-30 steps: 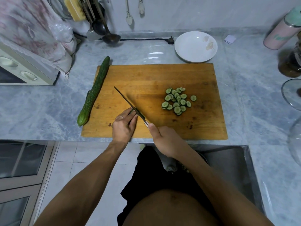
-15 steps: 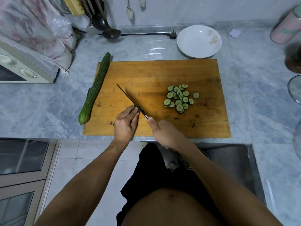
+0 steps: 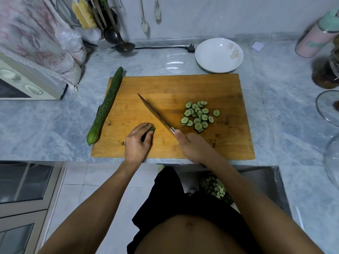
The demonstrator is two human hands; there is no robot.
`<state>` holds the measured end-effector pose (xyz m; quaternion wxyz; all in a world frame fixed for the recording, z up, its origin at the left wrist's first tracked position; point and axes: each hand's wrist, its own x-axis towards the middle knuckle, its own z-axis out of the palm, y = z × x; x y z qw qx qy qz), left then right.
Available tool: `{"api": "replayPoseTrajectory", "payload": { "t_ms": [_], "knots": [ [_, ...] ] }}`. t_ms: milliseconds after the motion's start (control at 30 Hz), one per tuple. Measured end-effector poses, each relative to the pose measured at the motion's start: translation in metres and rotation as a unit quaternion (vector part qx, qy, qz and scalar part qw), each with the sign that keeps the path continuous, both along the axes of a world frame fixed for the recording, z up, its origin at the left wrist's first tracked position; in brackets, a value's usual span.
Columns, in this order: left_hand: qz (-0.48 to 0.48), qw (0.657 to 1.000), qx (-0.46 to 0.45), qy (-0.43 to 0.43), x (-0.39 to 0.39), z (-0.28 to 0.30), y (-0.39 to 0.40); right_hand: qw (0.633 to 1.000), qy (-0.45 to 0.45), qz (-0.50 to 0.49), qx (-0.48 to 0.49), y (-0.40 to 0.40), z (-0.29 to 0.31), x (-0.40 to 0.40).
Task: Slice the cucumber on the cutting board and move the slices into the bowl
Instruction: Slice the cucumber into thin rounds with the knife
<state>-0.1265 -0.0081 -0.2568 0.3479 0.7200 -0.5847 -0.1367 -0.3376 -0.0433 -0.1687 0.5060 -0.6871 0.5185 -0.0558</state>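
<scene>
A white bowl (image 3: 219, 55) is set on the grey marble counter (image 3: 275, 107) just beyond the far right corner of the wooden cutting board (image 3: 183, 85); nothing but a faint floral print can be seen inside it. A pile of cucumber slices (image 3: 199, 116) is gathered on the right half of the board, well apart from the bowl. A short cucumber stub (image 3: 150, 128) is pinched under the curled fingertips of the left hand (image 3: 136, 143) near the board's front edge. A knife (image 3: 155, 114) is gripped by its handle in the right hand (image 3: 193, 146), the blade laid slantwise across the board between the stub and the slices, its tip pointing away to the left. A whole cucumber (image 3: 105, 106) is laid along the board's left edge, partly on the counter. Below the counter's front edge, beside the right forearm, what may be more cut cucumber pieces (image 3: 213, 186) is seen, though that patch is too dim to be sure. At the back, ladles (image 3: 117, 39) are hung by the wall and a black plug (image 3: 190, 48) is laid on the counter. A pink bottle (image 3: 317, 37) and a dark jar (image 3: 326, 74) are stood at the far right, and a cloth-draped appliance (image 3: 27, 79) at the left.
</scene>
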Motion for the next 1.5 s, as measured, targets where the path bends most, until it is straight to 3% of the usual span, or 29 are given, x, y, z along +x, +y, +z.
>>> {"api": "replayPoseTrajectory", "payload": {
  "t_ms": [100, 200, 333, 400, 500, 733, 800, 1000, 1100, 1200, 1300, 1433, 1500],
  "knots": [
    [-0.003, 1.0, -0.02, 0.006, -0.001, 0.01, -0.001, 0.997, 0.025, 0.026, -0.064, -0.011, 0.004, -0.022],
    [0.004, 0.994, -0.107, 0.024, -0.013, 0.032, -0.002, 0.987, 0.064, 0.057, -0.139, -0.019, 0.004, -0.045],
    [-0.128, 0.976, -0.176, -0.004, -0.039, 0.066, -0.016, 0.961, 0.14, 0.088, -0.223, -0.023, 0.004, -0.07],
    [-0.233, 0.961, -0.141, -0.039, -0.05, 0.078, -0.026, 0.945, 0.19, 0.107, -0.243, -0.024, 0.011, -0.076],
    [-0.344, 0.936, -0.012, -0.081, -0.065, 0.088, -0.043, 0.923, 0.252, 0.127, -0.261, -0.023, 0.017, -0.084],
    [-0.37, 0.887, 0.246, -0.13, -0.09, 0.086, -0.084, 0.909, 0.274, 0.136, -0.284, -0.007, 0.013, -0.095],
    [-0.358, 0.887, 0.258, -0.136, -0.095, 0.084, -0.086, 0.906, 0.279, 0.134, -0.29, -0.004, 0.01, -0.096],
    [-0.299, 0.951, 0.058, -0.06, -0.09, 0.086, -0.06, 0.922, 0.247, 0.102, -0.281, 0.001, 0.008, -0.103],
    [-0.184, 0.982, -0.033, 0.03, -0.078, 0.087, -0.038, 0.952, 0.191, 0.059, -0.234, 0.004, 0.004, -0.106],
    [-0.039, 0.992, -0.083, 0.092, -0.056, 0.085, -0.013, 0.976, 0.123, 0.033, -0.178, 0.007, -0.004, -0.102],
    [0.013, 0.996, -0.063, 0.064, -0.024, 0.068, 0.003, 0.988, 0.068, 0.005, -0.135, 0.014, -0.011, -0.091],
    [-0.011, 0.995, 0.09, -0.034, 0.009, 0.032, 0.003, 0.99, -0.029, -0.035, -0.133, 0.023, -0.015, -0.069],
    [-0.011, 0.988, 0.153, -0.035, 0.012, 0.02, -0.002, 0.99, -0.073, -0.058, -0.109, 0.024, -0.016, -0.057]
  ]
}}
